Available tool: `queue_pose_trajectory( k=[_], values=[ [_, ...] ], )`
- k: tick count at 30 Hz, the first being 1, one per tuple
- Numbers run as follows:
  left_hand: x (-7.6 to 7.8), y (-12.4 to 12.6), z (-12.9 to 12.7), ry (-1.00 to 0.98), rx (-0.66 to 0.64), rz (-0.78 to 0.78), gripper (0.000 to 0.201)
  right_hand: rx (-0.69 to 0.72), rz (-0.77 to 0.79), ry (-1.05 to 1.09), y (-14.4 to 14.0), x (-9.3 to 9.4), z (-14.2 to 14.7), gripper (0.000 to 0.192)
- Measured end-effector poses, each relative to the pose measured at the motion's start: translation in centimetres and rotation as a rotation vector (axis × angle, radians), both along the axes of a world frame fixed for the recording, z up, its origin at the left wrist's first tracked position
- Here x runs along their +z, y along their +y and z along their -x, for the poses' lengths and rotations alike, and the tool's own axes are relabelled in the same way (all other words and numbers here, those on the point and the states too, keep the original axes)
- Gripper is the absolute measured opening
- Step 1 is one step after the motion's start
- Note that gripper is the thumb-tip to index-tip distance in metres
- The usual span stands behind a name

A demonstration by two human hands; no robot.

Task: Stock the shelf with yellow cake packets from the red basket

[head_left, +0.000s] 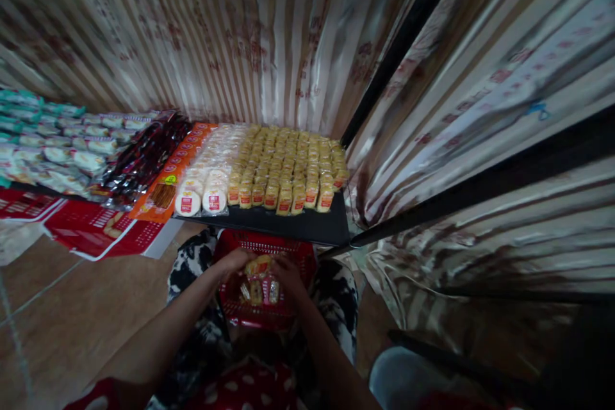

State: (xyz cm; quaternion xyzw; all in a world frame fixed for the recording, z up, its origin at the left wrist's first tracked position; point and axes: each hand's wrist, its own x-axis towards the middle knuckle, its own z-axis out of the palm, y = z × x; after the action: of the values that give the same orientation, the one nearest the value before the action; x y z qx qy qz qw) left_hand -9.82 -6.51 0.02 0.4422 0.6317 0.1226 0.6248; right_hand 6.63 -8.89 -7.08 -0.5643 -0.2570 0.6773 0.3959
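Left hand [235,261] and right hand [287,273] hold at least one yellow snack [259,265] between them; it's over the red basket [259,320], maybe so drops land inside; I see knees [193,269] around the basket, perhaps for steadiness; more snacks [288,166] line the black shelf [288,224].

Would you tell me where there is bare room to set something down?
Bare room shows on the black shelf, along its front edge before the yellow packets, and on tiled floor left of the patterned trousers. The shelf behind is crowded with rows; the left hand and right hand crowd the red basket.
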Motion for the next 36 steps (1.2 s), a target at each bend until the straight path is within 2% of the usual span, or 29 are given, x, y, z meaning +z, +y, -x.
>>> queue_pose_trajectory(
  k=[5,9,12,14,18,24,29,32,36],
  values=[
    [3.8,0.5,-1.2,-0.21,0.124,-0.007,0.043,-0.043,-0.079,-0.041,0.2,4.1,-1.0,0.039],
    [5.9,1.2,-2.1,-0.247,0.013,-0.135,0.049,-0.1,-0.047,-0.045,0.4,6.8,-1.2,0.04],
    [6.8,2.0,-2.8,-0.138,-0.093,-0.272,0.04,-0.158,-0.003,-0.037,0.7,8.0,-1.4,0.046],
    [7.4,2.7,-3.4,-0.037,-0.162,-0.369,0.034,-0.175,-0.031,-0.028,1.0,8.5,-1.7,0.048],
    [9.6,4.4,-4.8,0.105,-0.287,-0.533,0.031,-0.192,-0.156,-0.1,1.7,9.5,-2.9,0.046],
    [14.6,8.1,-8.1,0.392,-0.326,-0.728,0.039,-0.344,-0.406,-0.492,3.9,11.4,-5.0,0.051],
    [18.6,11.5,-12.2,0.414,-0.433,-0.936,0.041,-0.447,-0.712,-0.824,5.8,13.9,-5.9,0.051],
    [19.5,13.6,-14.8,0.445,-0.483,-1.012,0.039,-0.507,-0.779,-0.887,7.1,14.9,-6.6,0.051],
    [19.1,16.1,-17.9,0.505,-0.544,-1.05,0.039,-0.545,-0.761,-0.841,8.5,15.0,-7.6,0.05]
  ],
)
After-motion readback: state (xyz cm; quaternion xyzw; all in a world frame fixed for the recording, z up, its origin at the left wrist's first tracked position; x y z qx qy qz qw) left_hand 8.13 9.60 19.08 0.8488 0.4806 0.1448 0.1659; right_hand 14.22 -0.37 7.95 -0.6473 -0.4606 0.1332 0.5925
